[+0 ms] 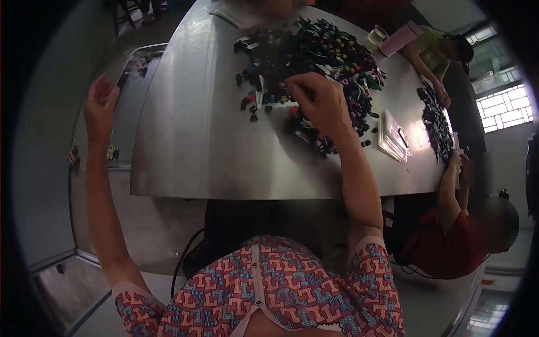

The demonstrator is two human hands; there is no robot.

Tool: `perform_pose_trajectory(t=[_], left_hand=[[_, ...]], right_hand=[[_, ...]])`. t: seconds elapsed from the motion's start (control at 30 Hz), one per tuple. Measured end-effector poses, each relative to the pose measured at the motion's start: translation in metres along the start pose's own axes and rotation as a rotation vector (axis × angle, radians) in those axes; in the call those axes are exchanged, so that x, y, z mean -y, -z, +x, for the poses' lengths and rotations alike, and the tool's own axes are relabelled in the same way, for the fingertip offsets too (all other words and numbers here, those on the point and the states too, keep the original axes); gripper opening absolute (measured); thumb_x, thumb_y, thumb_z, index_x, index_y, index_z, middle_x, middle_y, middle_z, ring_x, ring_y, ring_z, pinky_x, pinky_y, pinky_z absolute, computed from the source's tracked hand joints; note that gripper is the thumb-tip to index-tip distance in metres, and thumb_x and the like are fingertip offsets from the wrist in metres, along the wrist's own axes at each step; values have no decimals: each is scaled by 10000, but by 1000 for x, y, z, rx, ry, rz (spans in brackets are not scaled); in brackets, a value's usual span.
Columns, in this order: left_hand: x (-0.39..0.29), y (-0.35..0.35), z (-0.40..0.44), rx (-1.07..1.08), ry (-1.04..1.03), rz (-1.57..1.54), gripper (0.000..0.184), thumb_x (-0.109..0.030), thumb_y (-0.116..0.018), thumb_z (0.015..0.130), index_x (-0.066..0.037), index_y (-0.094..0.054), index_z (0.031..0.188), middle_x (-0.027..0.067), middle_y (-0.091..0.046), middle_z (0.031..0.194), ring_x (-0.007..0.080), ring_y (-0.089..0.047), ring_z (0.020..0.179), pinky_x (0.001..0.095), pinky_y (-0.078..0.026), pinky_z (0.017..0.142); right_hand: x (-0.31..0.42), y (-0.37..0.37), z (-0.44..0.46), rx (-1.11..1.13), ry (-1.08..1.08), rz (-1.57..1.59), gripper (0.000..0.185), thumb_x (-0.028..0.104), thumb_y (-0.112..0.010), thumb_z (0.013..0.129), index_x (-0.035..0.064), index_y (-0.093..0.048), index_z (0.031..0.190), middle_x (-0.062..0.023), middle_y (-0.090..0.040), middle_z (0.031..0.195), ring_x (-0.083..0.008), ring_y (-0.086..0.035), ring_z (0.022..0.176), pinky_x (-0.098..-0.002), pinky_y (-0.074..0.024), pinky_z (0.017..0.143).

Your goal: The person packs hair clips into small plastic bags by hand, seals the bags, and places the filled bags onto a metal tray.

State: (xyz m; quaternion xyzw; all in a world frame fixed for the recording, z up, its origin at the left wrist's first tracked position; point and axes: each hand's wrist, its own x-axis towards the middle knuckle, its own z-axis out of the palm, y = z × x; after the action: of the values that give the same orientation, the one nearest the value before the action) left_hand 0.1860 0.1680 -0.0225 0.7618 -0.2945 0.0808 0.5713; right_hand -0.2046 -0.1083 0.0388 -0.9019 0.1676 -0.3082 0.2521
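My left hand [102, 101] is raised past the table's left edge, by a metal-rimmed tray [124, 84]. Its fingers look apart though slightly blurred, and I see nothing in them. Over the large pile of small dark and coloured pieces, which look like hair accessories [342, 48], hangs my right hand [324, 104]. Thumb and fingertips are pinched together there; anything between them is too small to make out. A pale, elongated clip-like piece [259, 92] lies at the pile's left side, left of my right hand.
The steel table [179, 129] has clear plastic bags [393, 137] right of the pile. A pink tumbler [401, 38] and a glass cup [377, 35] stand at the back. Two people sit along the right side by a second pile of dark pieces [437, 123].
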Motion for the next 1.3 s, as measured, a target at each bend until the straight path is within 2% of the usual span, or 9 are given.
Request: perform_pose_trajectory(t=[0.17, 0.33, 0.47, 0.53, 0.57, 0.67, 0.77, 0.97, 1.3], left_hand=[[-111, -82, -26, 454, -132, -233, 465, -99, -681, 908, -69, -535, 1349, 91, -650, 1183, 162, -619, 1068, 304, -507, 899], [-151, -146, -60, 571, -236, -196, 429, -91, -666, 900, -65, -550, 1312, 79, -663, 1136, 162, -640, 1010, 284, -531, 806], [-140, -184, -75, 465, -202, -197, 402, -97, -669, 881, -55, -576, 1270, 69, -701, 1026, 168, -677, 916, 284, -539, 783], [-130, -193, -81, 358, -294, -176, 368, -88, -666, 871, -60, -605, 1232, 60, -710, 966, 168, -688, 856, 287, -536, 767], [-122, -194, -79, 295, -376, -139, 354, -83, -665, 866, -64, -615, 1216, 57, -712, 959, 166, -687, 842, 293, -535, 756], [-114, -194, -80, 226, -418, -109, 336, -75, -662, 858, -71, -631, 1192, 54, -713, 939, 167, -687, 827, 303, -531, 743], [-113, -194, -77, 226, -395, -116, 318, -83, -659, 858, -77, -639, 1175, 52, -713, 911, 174, -687, 823, 310, -531, 737], [-111, -197, -74, 215, -400, -79, 299, -117, -657, 858, -78, -649, 1154, 61, -710, 873, 198, -693, 800, 324, -538, 723], [-109, -200, -72, 252, -365, -46, 300, -120, -654, 854, -79, -650, 1151, 67, -712, 871, 218, -699, 805, 340, -544, 735]], right_hand=[[-18, 46, 1, -141, -104, -157, 178, 172, -689, 864, 60, -733, 995, -128, -723, 887, -273, -702, 794, -348, -542, 717], [-84, 123, -37, -83, -362, -480, 336, 353, -649, 894, 62, -731, 1041, -143, -728, 933, -318, -698, 859, -411, -538, 789], [-138, 145, -94, -311, -490, -793, 411, 393, -646, 885, 50, -715, 1099, -185, -710, 1011, -361, -669, 973, -449, -513, 876], [-145, 137, -115, -295, -619, -866, 447, 425, -639, 879, 56, -700, 1124, -209, -692, 1048, -383, -639, 1035, -464, -494, 913], [-146, 136, -124, -163, -678, -825, 443, 432, -618, 883, 64, -706, 1113, -209, -692, 1050, -391, -638, 1032, -463, -498, 917], [-151, 125, -137, -246, -615, -879, 433, 427, -588, 891, 69, -716, 1097, -200, -698, 1062, -396, -646, 1023, -458, -502, 920], [-153, 122, -137, -457, -663, -687, 442, 426, -552, 890, 85, -718, 1117, -181, -706, 1070, -382, -657, 1025, -453, -501, 921], [-146, 126, -134, -576, -691, -498, 441, 378, -498, 872, 108, -727, 1135, -167, -710, 1089, -371, -658, 1039, -436, -491, 933], [-150, 127, -137, -552, -693, -452, 406, 355, -517, 876, 95, -734, 1099, -164, -717, 1046, -355, -667, 1010, -419, -497, 902]])
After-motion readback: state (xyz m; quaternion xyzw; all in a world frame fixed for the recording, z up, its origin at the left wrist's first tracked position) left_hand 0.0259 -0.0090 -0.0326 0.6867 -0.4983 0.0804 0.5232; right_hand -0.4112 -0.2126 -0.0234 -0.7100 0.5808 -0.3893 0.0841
